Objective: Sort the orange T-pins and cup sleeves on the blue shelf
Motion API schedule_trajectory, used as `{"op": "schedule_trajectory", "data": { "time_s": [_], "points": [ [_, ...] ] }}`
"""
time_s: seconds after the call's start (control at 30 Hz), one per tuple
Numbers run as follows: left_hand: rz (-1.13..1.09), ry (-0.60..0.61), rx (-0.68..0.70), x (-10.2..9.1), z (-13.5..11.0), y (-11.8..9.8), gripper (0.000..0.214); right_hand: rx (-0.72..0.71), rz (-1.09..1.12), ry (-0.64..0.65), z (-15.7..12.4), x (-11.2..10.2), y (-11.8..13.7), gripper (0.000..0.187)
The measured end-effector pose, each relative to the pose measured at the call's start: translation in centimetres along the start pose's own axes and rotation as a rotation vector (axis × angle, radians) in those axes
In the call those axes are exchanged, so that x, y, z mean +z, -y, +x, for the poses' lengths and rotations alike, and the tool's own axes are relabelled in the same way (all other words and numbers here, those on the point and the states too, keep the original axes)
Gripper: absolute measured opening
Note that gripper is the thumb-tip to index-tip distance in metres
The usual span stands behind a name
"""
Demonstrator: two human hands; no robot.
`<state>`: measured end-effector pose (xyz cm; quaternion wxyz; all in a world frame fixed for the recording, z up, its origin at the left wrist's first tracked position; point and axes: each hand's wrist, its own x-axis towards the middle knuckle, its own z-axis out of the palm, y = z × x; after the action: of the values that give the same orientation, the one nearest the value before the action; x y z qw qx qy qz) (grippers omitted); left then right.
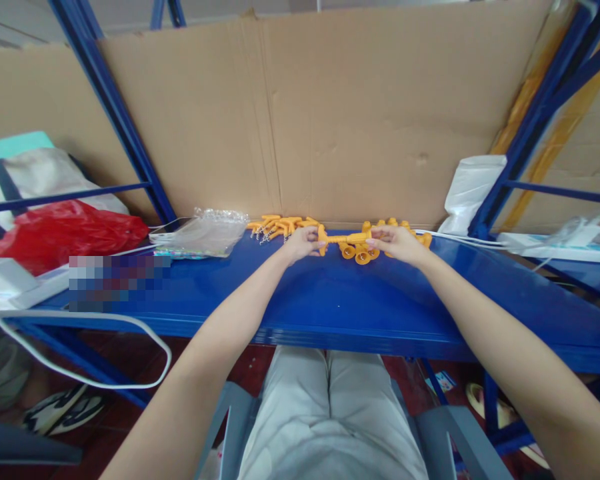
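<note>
Both my hands hold an orange plastic corkscrew (347, 238) level above the blue shelf top. My left hand (303, 245) is closed on its crosswise handle end. The fingers of my right hand (397, 244) pinch the other, thicker end. Behind and left of my left hand lies a heap of orange corkscrew handles (280, 227) with metal spirals. Under and behind my right hand stand several orange parts with round cup-like ends (363, 257), partly hidden by the hand.
A stack of clear plastic bags (205, 233) lies left of the handles. Farther left are a red plastic bag (75, 233) and a white cable (145, 383) looping over the edge. A white bag (473, 190) leans by the right post. Cardboard (340, 113) walls the back.
</note>
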<state>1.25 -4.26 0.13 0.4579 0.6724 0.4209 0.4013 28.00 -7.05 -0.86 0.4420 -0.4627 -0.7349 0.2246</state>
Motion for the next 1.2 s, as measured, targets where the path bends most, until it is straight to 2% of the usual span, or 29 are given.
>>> {"op": "schedule_trajectory", "data": {
  "time_s": [0.13, 0.23, 0.4, 0.57, 0.83, 0.97, 1.2],
  "points": [
    [0.007, -0.001, 0.0, 0.0, 0.1, 0.1, 0.019, 0.036, -0.045, 0.06, -0.2, 0.0, 0.6, 0.044],
    [0.007, 0.016, 0.014, -0.2, 0.3, 0.4, 0.02, 0.073, -0.127, 0.107, -0.3, -0.1, 0.9, 0.054],
    [0.004, 0.038, 0.043, -0.2, 0.5, 0.6, 0.019, 0.167, -0.139, 0.102, -0.2, 0.2, 0.9, 0.074],
    [0.018, 0.046, 0.034, -0.1, 0.3, 0.4, 0.019, 0.2, -0.068, 0.091, 0.0, 0.4, 0.1, 0.08],
    [-0.022, 0.03, 0.003, 0.1, 0.2, 0.2, 0.021, 0.157, 0.019, -0.009, 0.1, 0.8, 0.4, 0.06],
    [-0.05, 0.012, 0.016, -0.1, 0.1, 0.2, 0.021, 0.165, 0.064, 0.018, -0.1, 0.5, 0.9, 0.045],
    [-0.072, -0.003, 0.012, -0.2, -0.2, -0.4, 0.022, 0.172, 0.123, 0.02, -0.6, 0.6, 1.4, 0.041]
  ]
}}
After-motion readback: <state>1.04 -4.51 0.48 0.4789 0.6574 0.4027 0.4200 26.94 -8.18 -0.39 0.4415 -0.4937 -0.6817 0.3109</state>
